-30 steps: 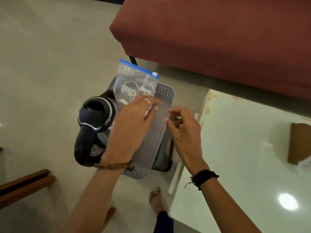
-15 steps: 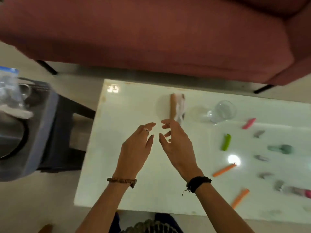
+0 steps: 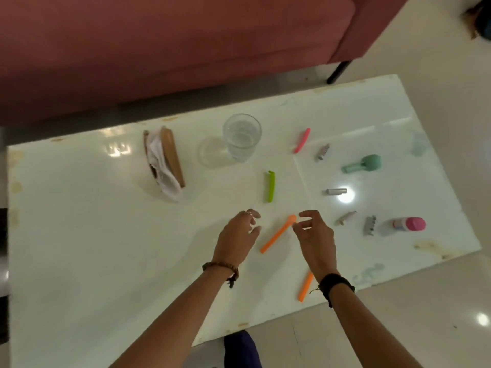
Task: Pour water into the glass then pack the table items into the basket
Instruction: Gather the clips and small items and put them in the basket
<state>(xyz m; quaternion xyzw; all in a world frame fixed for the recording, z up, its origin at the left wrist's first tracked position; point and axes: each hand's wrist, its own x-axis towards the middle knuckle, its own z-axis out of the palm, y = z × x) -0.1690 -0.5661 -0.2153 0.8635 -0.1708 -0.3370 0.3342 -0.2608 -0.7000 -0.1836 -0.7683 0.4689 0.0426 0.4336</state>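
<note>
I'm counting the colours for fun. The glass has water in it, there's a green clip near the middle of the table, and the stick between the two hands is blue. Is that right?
Almost. The stick between the left hand and right hand is orange, not blue; the head view shows it. The rest holds: the glass has water in it, and a green clip lies near the middle of the table.
</note>
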